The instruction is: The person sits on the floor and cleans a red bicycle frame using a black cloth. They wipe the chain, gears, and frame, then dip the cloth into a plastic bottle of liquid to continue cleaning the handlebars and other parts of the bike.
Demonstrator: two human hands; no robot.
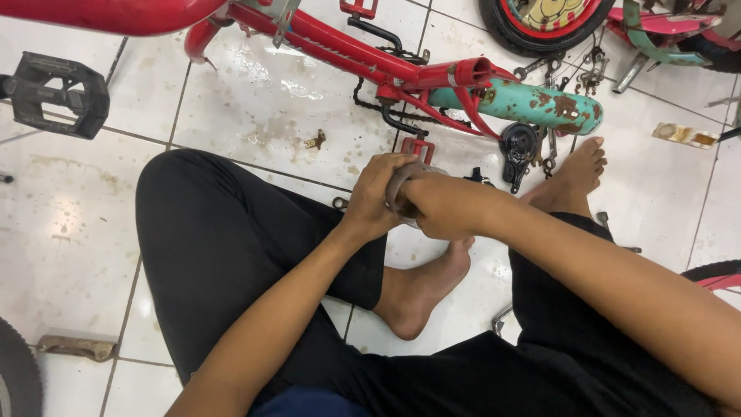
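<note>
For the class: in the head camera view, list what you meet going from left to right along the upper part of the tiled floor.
Black pedal → small brass-coloured part → red bicycle frame → rusty turquoise guard → flat packet. Below them, the left hand and right hand clasp a greyish ring-shaped part.

The grey part (397,191) clasped between the left hand (372,197) and right hand (438,207) is mostly covered by their fingers, so its kind cannot be told, while the red frame (347,50) beyond the hands and the tyre (17,371) far to their left run past the picture's edges.
</note>
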